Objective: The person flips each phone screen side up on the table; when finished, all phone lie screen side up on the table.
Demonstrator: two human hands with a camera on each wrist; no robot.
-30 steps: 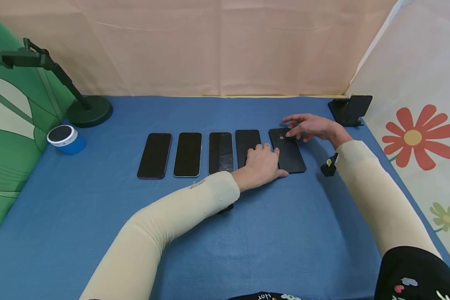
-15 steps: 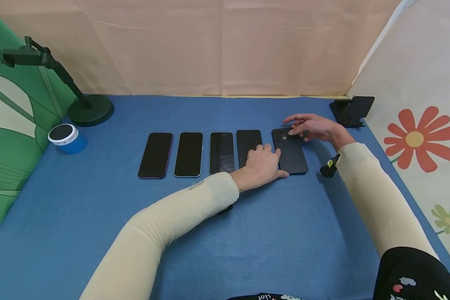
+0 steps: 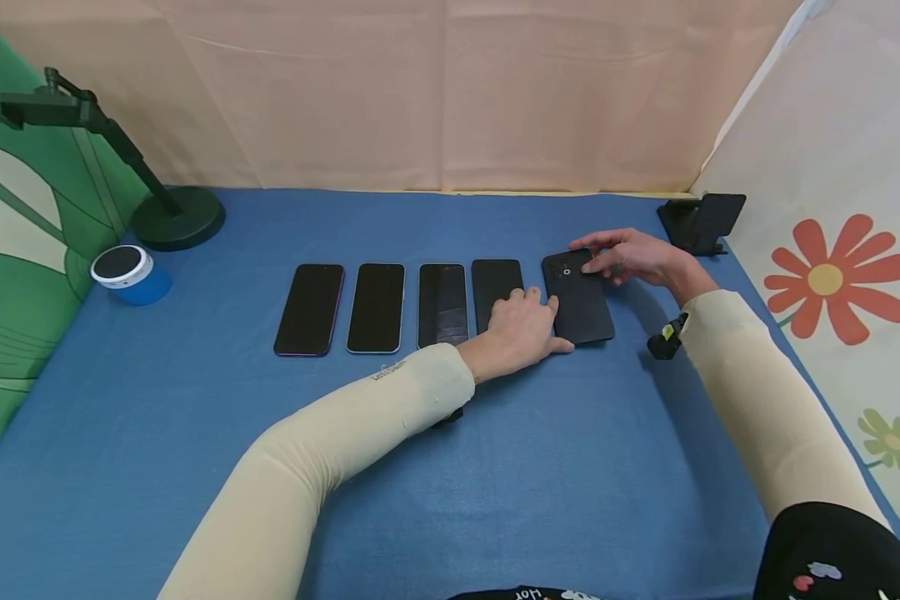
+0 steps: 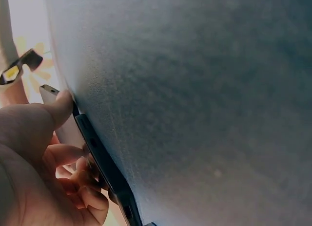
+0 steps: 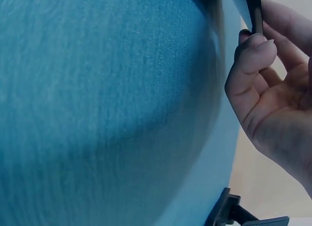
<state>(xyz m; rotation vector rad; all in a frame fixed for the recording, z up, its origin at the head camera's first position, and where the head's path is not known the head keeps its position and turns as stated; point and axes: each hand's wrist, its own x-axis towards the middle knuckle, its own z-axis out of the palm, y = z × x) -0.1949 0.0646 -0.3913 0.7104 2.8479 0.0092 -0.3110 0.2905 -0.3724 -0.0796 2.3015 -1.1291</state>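
Five dark smartphones lie in a row on the blue table, and the rightmost smartphone point(image 3: 581, 304) has its plain black back and cameras facing up. My right hand point(image 3: 637, 260) pinches its far right corner between thumb and fingers; in the right wrist view the thumb point(image 5: 253, 60) presses on the thin edge. My left hand point(image 3: 520, 331) holds the same smartphone about its near left corner, thumb at the near edge, index finger at the left edge. Its other fingers lie over the neighbouring smartphone point(image 3: 495, 287), partly hiding it. A shadow shows under the held smartphone's near edge.
Further left lie the third smartphone point(image 3: 442, 304), the second point(image 3: 376, 308) and the first point(image 3: 309, 310). A dark folding stand point(image 3: 705, 222) stands at the back right. At the left are a round-based black stand point(image 3: 178, 221) and a blue-and-white tub point(image 3: 131, 275).
The right fingers have closed on the far right corner of the rightmost smartphone. That smartphone has shifted slightly and risen a little. The left hand stays almost in place.
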